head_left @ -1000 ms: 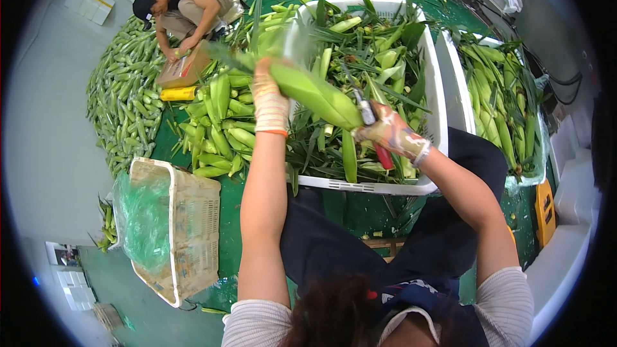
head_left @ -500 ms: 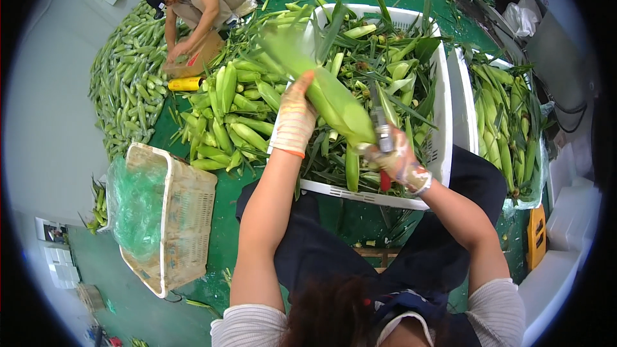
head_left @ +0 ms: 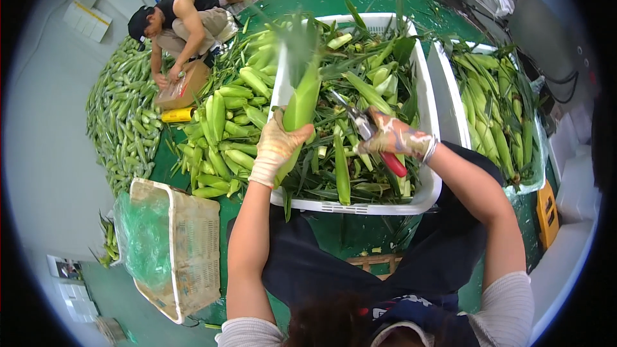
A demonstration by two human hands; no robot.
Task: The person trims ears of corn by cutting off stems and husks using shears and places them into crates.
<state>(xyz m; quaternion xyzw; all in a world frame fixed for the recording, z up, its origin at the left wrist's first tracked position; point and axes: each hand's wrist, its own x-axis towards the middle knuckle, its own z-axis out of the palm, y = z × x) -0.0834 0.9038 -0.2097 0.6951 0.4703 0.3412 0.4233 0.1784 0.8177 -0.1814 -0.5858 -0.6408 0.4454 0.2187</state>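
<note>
My left hand (head_left: pixel 280 144), in a pale striped glove, is wrapped round an ear of corn (head_left: pixel 301 110) in its green husk. The ear stands tilted upward over the left rim of a white crate (head_left: pixel 429 104), its leafy top blurred by motion. In a camouflage-patterned glove, my right hand (head_left: pixel 393 136) grips pruning shears (head_left: pixel 365 124) with red handles, their blades pointing up and left, apart from the ear. Cut leaves, husk pieces and stalk ends (head_left: pixel 360 166) fill the crate below both hands.
Husked-on ears (head_left: pixel 222 115) lie heaped left of the crate. Beyond them, a crouching person (head_left: pixel 189 22) handles a cardboard box (head_left: pixel 183 87) beside a pile of wrapped corn (head_left: pixel 122 115). A dirty crate with green film (head_left: pixel 196 250) stands at left; another corn-filled crate (head_left: pixel 498 115) stands at right.
My left hand has moved left and turned the ear more upright, away from the shears. My right hand has shifted slightly left, and the shears now show clear of the ear's base.
</note>
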